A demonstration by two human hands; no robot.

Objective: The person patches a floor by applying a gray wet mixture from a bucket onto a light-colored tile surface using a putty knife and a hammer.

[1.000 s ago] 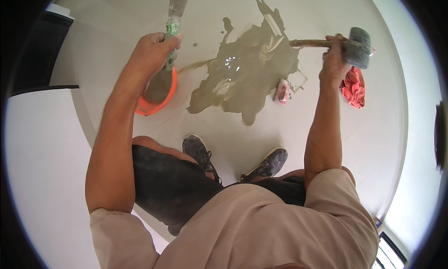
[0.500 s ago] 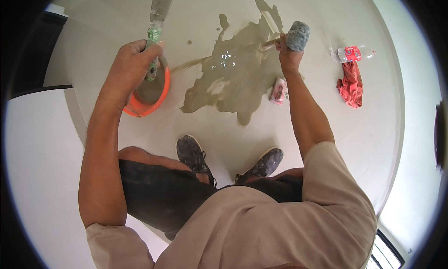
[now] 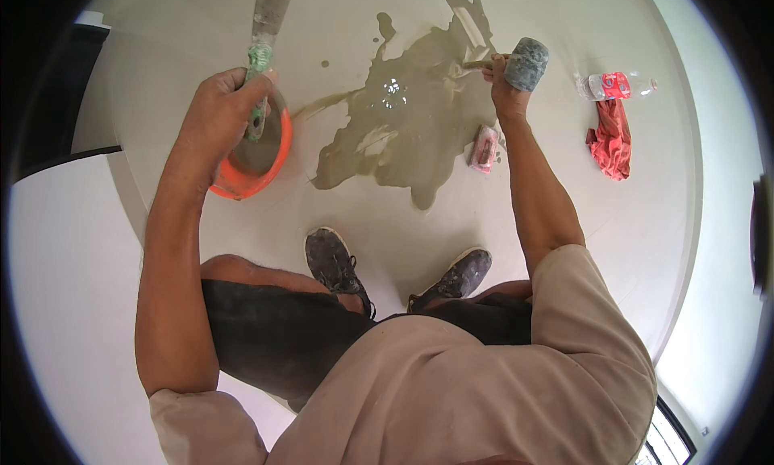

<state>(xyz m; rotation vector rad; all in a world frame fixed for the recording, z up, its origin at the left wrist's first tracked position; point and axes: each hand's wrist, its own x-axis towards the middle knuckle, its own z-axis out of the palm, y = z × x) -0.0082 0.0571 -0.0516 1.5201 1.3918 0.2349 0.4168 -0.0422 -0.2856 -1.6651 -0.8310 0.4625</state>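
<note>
Head view, looking down at a pale floor (image 3: 363, 223), which I take left to right from my remote seat. The left grip (image 3: 219, 114) is closed around the green handle of a putty knife (image 3: 264, 42), its blade pointing up the frame; it sits slightly further left than a second ago. Partly hidden beneath that forearm and fist is an orange bucket (image 3: 285, 143) with grey material inside. In the middle spreads a puddle of wet grey slurry (image 3: 423, 102), its outline much as before. A small pink-and-white block (image 3: 484, 149) lies at its right edge. Above that, the right grip (image 3: 509, 98) is wrapped around a dark grey mallet (image 3: 528, 64), head just beside the fist. Here is the main change: the mallet was further right, mostly hiding a clear bottle (image 3: 614, 85), which now shows lying on its side, with a crumpled red cloth (image 3: 613, 143) against it. I judge this a repositioning of the mallet, with the slurry apparently no further worked; I cannot tell how high either tool hangs.
</note>
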